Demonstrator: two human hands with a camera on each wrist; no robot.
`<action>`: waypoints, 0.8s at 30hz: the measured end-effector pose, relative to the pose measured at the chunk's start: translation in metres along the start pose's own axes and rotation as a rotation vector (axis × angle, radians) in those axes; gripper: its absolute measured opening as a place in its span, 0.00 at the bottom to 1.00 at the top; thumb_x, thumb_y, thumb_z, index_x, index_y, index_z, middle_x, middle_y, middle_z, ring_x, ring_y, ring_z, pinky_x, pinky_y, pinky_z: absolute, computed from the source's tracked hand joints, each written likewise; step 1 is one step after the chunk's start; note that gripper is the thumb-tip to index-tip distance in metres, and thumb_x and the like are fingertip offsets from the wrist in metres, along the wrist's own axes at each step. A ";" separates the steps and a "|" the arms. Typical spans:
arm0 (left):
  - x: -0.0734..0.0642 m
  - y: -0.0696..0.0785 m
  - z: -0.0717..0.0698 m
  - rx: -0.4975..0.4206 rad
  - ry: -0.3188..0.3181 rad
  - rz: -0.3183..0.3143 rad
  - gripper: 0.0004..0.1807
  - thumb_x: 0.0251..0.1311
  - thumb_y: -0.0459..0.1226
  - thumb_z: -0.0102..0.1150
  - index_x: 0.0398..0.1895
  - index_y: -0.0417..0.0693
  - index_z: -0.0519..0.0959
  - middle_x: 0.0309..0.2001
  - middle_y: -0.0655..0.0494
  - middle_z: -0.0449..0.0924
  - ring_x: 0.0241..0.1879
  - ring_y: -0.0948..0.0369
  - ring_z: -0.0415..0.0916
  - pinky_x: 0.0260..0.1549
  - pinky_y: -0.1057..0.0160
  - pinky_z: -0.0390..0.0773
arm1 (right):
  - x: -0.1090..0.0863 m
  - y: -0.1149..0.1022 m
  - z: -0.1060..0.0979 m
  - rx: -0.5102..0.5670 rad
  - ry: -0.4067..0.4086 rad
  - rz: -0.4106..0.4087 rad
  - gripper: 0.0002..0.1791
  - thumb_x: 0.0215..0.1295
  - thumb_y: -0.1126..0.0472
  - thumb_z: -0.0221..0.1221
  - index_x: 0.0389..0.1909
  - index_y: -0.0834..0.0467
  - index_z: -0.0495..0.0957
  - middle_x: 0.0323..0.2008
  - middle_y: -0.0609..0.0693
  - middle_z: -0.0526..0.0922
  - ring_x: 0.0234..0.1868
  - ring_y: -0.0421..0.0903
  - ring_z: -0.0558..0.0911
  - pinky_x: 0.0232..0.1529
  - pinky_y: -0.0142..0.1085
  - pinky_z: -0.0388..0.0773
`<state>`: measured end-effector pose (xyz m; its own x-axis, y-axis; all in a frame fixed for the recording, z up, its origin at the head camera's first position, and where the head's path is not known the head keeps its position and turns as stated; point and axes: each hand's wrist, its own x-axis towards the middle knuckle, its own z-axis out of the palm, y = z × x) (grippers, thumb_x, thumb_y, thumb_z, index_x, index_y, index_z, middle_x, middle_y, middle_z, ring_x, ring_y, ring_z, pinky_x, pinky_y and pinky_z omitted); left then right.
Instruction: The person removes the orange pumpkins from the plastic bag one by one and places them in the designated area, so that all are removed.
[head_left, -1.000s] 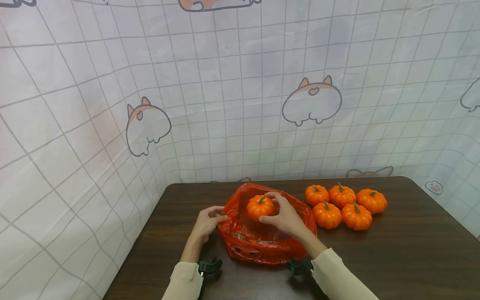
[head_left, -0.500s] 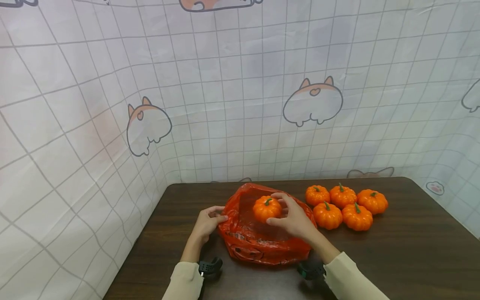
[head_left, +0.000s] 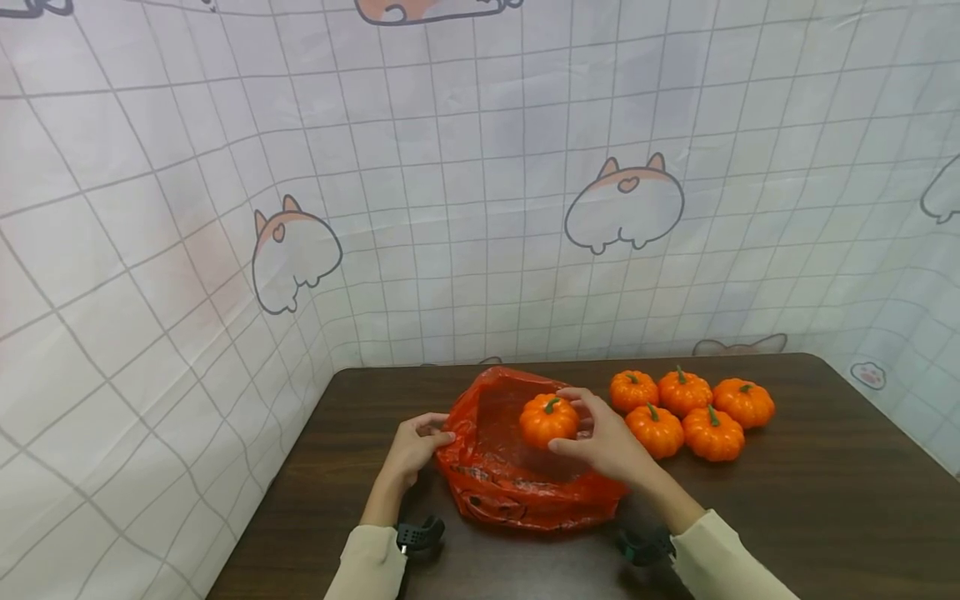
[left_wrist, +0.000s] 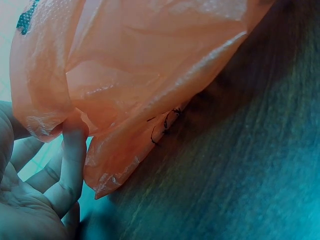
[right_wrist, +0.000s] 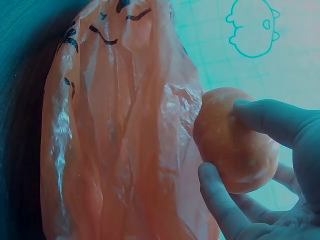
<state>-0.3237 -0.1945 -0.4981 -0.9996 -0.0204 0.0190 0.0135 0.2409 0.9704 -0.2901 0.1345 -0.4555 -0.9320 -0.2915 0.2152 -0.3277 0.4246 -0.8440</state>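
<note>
A red plastic bag (head_left: 525,496) with black printing sits on the table with its mouth spread open. My left hand (head_left: 415,446) pinches the bag's left rim; in the left wrist view its thumb and fingers (left_wrist: 74,155) catch the film. Over the bag's opening, toward its right side, my right hand (head_left: 611,446) grips a small orange pumpkin (head_left: 549,422) with a green stem. The right wrist view has this pumpkin (right_wrist: 237,145) between thumb and fingers, next to the bag's rim (right_wrist: 182,115). What lies deep inside the bag is hidden.
Several more small orange pumpkins (head_left: 714,433) stand in two rows to the right of the bag. The dark wooden table (head_left: 825,500) ends at a white grid-patterned cloth (head_left: 487,208) behind and to the left.
My right hand has moved to the right with the pumpkin, from the middle of the bag's mouth toward its right side. The left hand stays at the left rim.
</note>
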 end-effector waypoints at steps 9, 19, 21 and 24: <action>-0.001 -0.001 -0.001 0.010 -0.005 0.007 0.16 0.63 0.32 0.66 0.54 0.43 0.84 0.32 0.50 0.81 0.29 0.60 0.78 0.28 0.62 0.78 | -0.002 0.002 -0.008 -0.012 0.016 -0.004 0.38 0.60 0.50 0.73 0.69 0.48 0.68 0.66 0.60 0.74 0.58 0.56 0.80 0.57 0.49 0.81; -0.002 -0.005 -0.003 -0.005 -0.008 0.009 0.16 0.62 0.31 0.67 0.54 0.42 0.84 0.31 0.51 0.81 0.28 0.61 0.78 0.28 0.63 0.78 | -0.006 -0.005 -0.019 0.039 0.004 0.021 0.39 0.62 0.50 0.72 0.72 0.47 0.65 0.68 0.63 0.69 0.68 0.65 0.71 0.58 0.53 0.80; -0.002 -0.004 -0.003 -0.003 -0.013 0.013 0.16 0.62 0.31 0.67 0.54 0.42 0.84 0.31 0.52 0.81 0.28 0.61 0.78 0.28 0.63 0.78 | -0.008 -0.008 -0.025 0.048 0.003 0.036 0.40 0.62 0.50 0.71 0.73 0.46 0.64 0.70 0.63 0.67 0.69 0.66 0.70 0.57 0.53 0.81; -0.001 -0.003 -0.002 -0.004 -0.015 0.014 0.16 0.62 0.31 0.67 0.54 0.42 0.84 0.31 0.52 0.81 0.28 0.60 0.78 0.28 0.63 0.78 | -0.010 -0.013 -0.034 0.041 0.004 0.054 0.41 0.62 0.47 0.71 0.73 0.45 0.63 0.72 0.63 0.65 0.69 0.67 0.71 0.53 0.51 0.83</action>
<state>-0.3226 -0.1975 -0.5006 -0.9996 -0.0027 0.0291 0.0277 0.2376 0.9710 -0.2820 0.1608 -0.4304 -0.9487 -0.2660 0.1708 -0.2707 0.4045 -0.8736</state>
